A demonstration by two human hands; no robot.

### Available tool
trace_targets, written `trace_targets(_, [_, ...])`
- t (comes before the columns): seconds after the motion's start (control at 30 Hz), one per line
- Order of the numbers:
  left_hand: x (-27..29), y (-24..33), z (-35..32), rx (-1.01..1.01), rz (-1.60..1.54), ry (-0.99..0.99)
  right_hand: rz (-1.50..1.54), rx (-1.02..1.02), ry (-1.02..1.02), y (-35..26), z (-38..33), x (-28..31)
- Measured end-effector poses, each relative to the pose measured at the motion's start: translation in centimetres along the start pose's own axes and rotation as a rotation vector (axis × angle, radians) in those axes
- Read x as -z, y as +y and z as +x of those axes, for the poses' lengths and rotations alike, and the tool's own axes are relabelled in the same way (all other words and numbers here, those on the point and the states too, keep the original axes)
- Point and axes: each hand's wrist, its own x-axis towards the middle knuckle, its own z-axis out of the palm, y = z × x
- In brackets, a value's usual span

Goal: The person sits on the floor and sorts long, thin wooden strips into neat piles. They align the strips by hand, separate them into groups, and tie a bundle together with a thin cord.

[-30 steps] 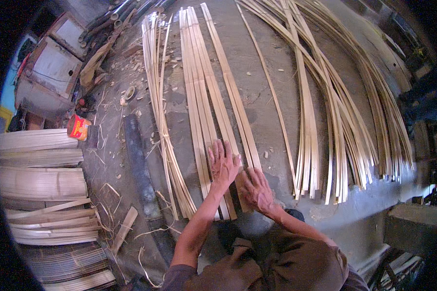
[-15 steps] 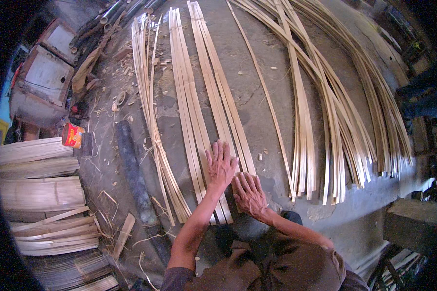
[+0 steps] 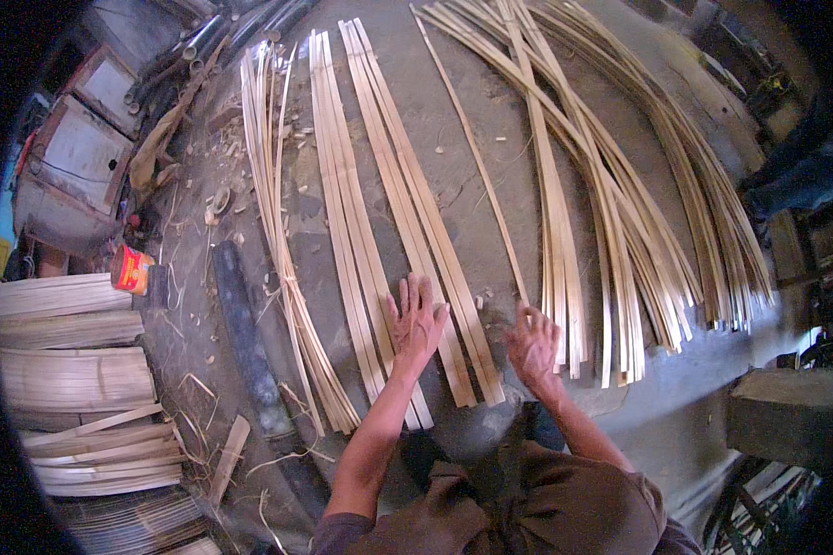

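Long pale bamboo strips (image 3: 379, 213) lie side by side on the grey floor in front of me. My left hand (image 3: 415, 319) rests flat on their near ends, fingers spread. My right hand (image 3: 533, 344) hovers open just right of those strips, above bare floor, close to the near ends of a single thin strip (image 3: 477, 157) and a larger bundle of strips (image 3: 565, 240). Neither hand grips anything. My knees and brown clothing fill the lower edge.
A tied bundle of thin slivers (image 3: 282, 259) lies left of the strips. A dark pole (image 3: 245, 342) lies beside it. Stacked bamboo slats (image 3: 74, 379) are at far left, with a red tin (image 3: 131, 269). More curved strips (image 3: 703, 213) fan out right. A concrete block (image 3: 791, 412) sits lower right.
My right hand has left the flat strips and moved to the right, over bare floor. My left hand stays pressed on the strip ends. The view has shifted slightly.
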Motion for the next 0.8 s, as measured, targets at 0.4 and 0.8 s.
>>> trace_targets(0.4, [1.1, 4.0, -0.3, -0.056, 0.018, -0.099, 0.432, -0.420, -0.260, 1.3, 1.3, 3.6])
trace_targets(0.8, [-1.0, 4.4, -1.3, -0.069, -0.064, -0.067, 0.629, -0.184, -0.224, 0.4, -2.4, -1.0])
